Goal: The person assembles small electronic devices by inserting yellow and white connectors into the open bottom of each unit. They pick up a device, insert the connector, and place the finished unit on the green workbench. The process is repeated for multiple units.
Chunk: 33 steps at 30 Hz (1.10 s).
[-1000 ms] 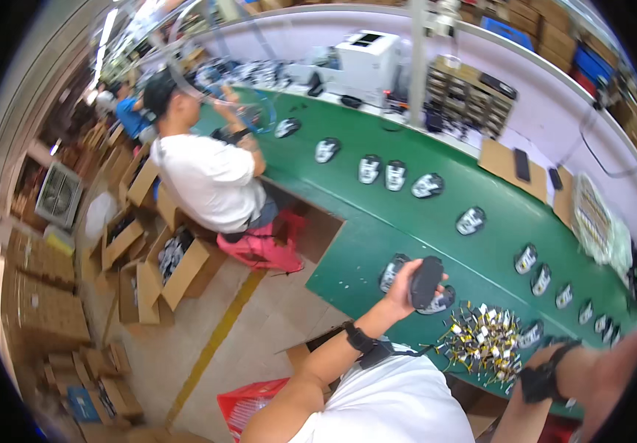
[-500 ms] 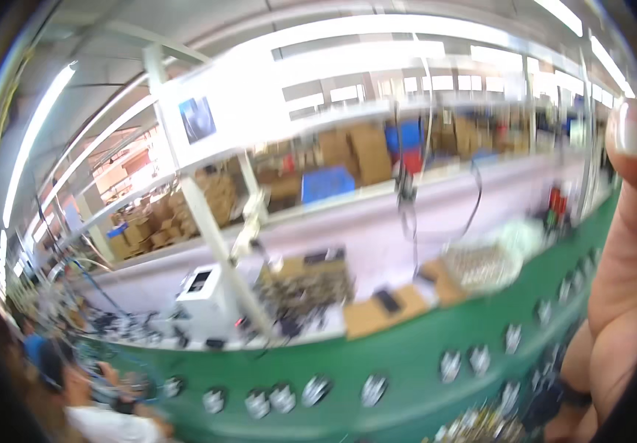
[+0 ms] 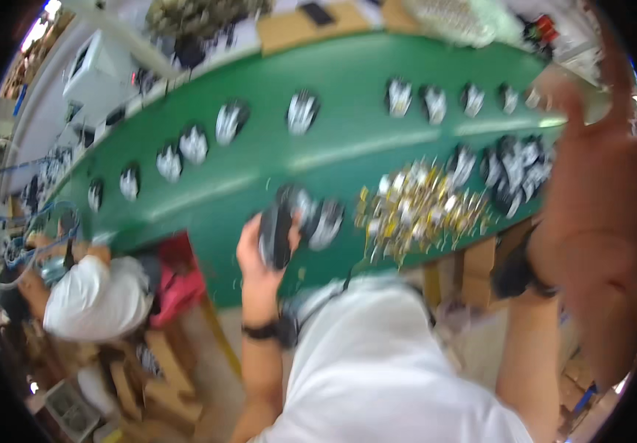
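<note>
Left hand grips a dark mouse over the green table — keep it steady — while the right hand hangs open, raised.

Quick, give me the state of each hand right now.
Left hand: closed around a dark rounded part.
Right hand: raised, open, holding nothing that shows; blurred.
</note>
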### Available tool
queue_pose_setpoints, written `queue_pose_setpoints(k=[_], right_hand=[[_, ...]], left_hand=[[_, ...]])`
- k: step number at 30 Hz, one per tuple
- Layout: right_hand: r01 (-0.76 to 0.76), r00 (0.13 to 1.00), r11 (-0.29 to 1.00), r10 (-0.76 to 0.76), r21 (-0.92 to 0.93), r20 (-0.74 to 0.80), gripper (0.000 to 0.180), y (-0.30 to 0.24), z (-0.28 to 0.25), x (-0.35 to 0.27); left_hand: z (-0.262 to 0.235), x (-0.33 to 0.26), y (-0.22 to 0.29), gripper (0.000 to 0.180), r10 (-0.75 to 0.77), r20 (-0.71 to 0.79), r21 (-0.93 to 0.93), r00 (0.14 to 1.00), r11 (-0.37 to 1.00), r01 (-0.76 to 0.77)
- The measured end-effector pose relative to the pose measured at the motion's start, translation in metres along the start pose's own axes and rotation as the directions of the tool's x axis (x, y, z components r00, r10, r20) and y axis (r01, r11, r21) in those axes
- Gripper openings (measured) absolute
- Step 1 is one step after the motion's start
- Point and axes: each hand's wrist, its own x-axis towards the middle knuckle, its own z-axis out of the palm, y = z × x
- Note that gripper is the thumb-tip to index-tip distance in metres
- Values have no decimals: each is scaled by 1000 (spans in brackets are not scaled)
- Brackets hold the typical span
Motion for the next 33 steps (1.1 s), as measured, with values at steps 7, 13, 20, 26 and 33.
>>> queue_pose_setpoints(k=[7,13,20,26,33], right_hand=[[-539,539,218,831,-813,-135,16,51,-91,-242],[-546,554,128,796,-828,-242,22,52,-83,-342],[-609,660,249,686,-753,-306,7,73,-90,-355],[-921,363,377,731,-101,-578,18,52,-73,-315],[-646,165,267,964,715,-210,17,30,-46,-288]], left_hand=[[-5,-2,2,52,16,152,-84,988,996,-3],[-8,-11,-12,49,-41,121,-67,992,997,49],[4,-10,-23,52,5,186,102,983,994,-24],[3,-15,-32,59,73,153,57,986,995,-83],[47,-23,-33,63,67,375,88,925,990,-108]])
